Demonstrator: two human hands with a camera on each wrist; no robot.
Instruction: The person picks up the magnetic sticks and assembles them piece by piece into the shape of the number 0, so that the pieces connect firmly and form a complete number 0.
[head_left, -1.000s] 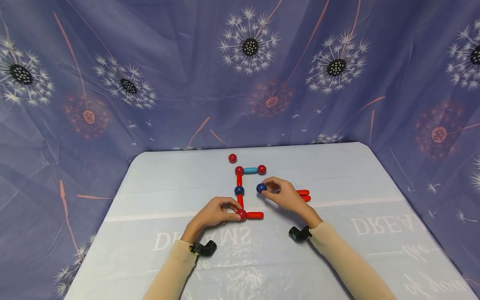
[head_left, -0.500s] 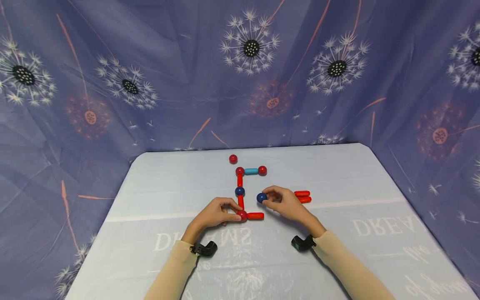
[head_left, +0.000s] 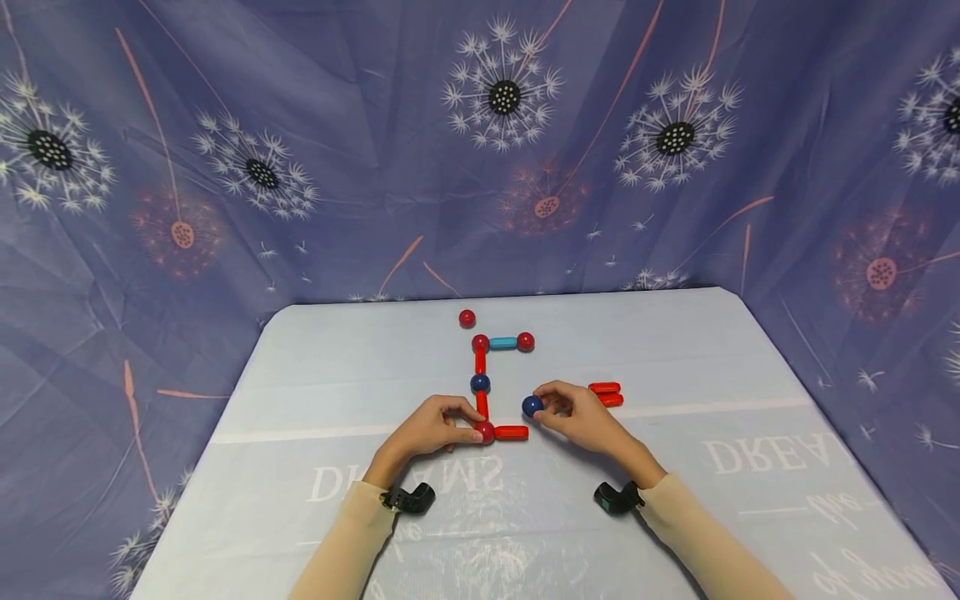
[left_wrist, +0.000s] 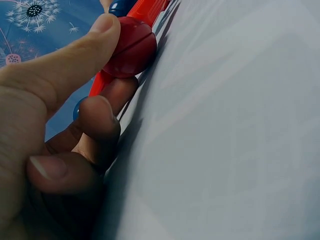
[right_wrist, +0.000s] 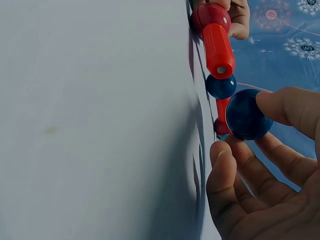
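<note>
My left hand [head_left: 431,427] pinches a red ball [left_wrist: 134,49] at the near corner of a chain of balls and rods. From that ball a red rod [head_left: 512,432] points right, its metal-tipped end bare in the right wrist view. Another red rod [head_left: 482,406] runs away to a blue ball [head_left: 480,382], then a further red rod [head_left: 480,362] to a red ball [head_left: 480,342]. A light blue rod [head_left: 503,342] links that one to a red ball [head_left: 526,342]. Between thumb and fingers my right hand [head_left: 581,417] holds a loose blue ball [right_wrist: 248,114], apart from the bare rod end.
Two loose red rods [head_left: 606,394] lie side by side just beyond my right hand. A single red ball [head_left: 467,318] sits near the far edge of the white-covered table [head_left: 360,350]. A patterned purple cloth [head_left: 375,167] hangs behind and at both sides.
My right hand has brought the blue ball nearer to me and slightly right, closer to the rod's bare end. The left hand stays in place on the red ball.
</note>
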